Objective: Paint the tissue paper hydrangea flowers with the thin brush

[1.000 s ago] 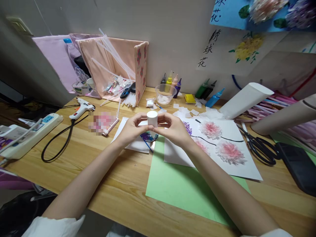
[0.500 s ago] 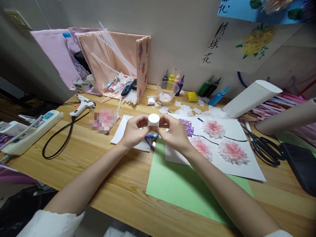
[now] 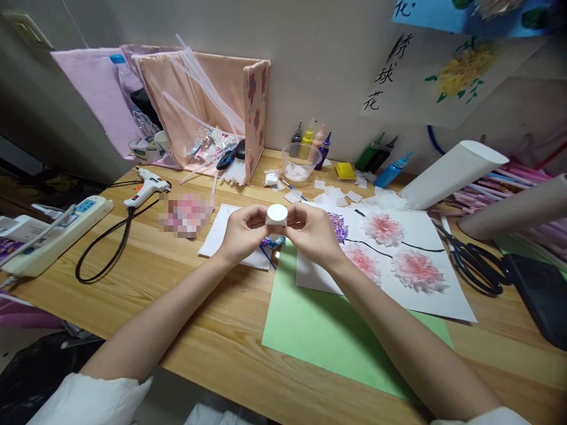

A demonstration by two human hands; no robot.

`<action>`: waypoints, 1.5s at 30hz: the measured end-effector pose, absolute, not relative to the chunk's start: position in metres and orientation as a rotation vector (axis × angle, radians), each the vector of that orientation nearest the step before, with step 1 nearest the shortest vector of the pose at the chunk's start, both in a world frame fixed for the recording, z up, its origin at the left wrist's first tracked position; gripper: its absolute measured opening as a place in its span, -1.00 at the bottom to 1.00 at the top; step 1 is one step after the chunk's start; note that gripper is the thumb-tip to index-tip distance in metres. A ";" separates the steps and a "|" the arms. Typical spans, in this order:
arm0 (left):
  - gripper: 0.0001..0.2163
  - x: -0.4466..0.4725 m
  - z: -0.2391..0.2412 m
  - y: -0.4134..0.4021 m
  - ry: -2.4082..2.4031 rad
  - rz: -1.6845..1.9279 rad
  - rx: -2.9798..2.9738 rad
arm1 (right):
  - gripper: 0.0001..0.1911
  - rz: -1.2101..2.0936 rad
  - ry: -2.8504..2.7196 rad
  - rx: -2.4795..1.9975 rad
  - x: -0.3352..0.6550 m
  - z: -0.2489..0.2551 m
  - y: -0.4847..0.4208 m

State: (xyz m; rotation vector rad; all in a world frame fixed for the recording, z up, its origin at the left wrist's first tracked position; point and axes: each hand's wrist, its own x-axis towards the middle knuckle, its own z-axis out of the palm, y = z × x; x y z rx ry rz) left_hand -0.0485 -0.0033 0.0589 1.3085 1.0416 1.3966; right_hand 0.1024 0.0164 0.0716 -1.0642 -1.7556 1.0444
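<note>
Both hands meet above the wooden desk [image 3: 186, 307] and pinch a small white cylindrical container [image 3: 276, 213] between their fingertips. My left hand [image 3: 241, 232] grips its left side, fingers curled. My right hand [image 3: 312, 232] grips its right side the same way. Just under the container lie a blue-handled brush and a purple-smeared dish [image 3: 271, 243], partly hidden by the hands. Below the hands a green paper sheet [image 3: 328, 330] lies under a white sheet with pink paper flowers [image 3: 416, 271].
A hot glue gun [image 3: 146, 189] and its black cable lie at the left, beside a power strip [image 3: 53, 230]. A pink fabric box [image 3: 208, 112], a clear bowl [image 3: 300, 162], paint bottles [image 3: 310, 137], white paper squares [image 3: 336, 196], black scissors [image 3: 473, 265] and rolled paper [image 3: 452, 174] ring the work area.
The white container has sunk a little lower between the fingertips, closer to the desk. Both hands stay on it.
</note>
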 end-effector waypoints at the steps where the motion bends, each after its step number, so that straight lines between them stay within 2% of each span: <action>1: -0.69 -0.048 0.059 -0.003 1.040 1.395 1.312 | -0.86 1.063 -1.739 -1.073 0.102 0.072 0.016; 27: -0.73 -0.047 0.063 -0.006 1.043 1.413 1.334 | -0.86 1.190 -1.636 -1.047 0.102 0.074 0.019; 32: -0.68 -0.048 0.063 -0.004 1.040 1.396 1.320 | -0.77 1.216 -1.620 -1.069 0.102 0.076 0.021; 40: -0.59 -0.060 0.066 0.003 0.921 1.330 1.338 | -0.59 1.352 -1.465 -1.044 0.108 0.075 0.030; 45: -0.58 -0.074 0.069 0.006 0.941 1.482 1.268 | -0.64 1.629 -1.139 -0.962 0.119 0.079 0.036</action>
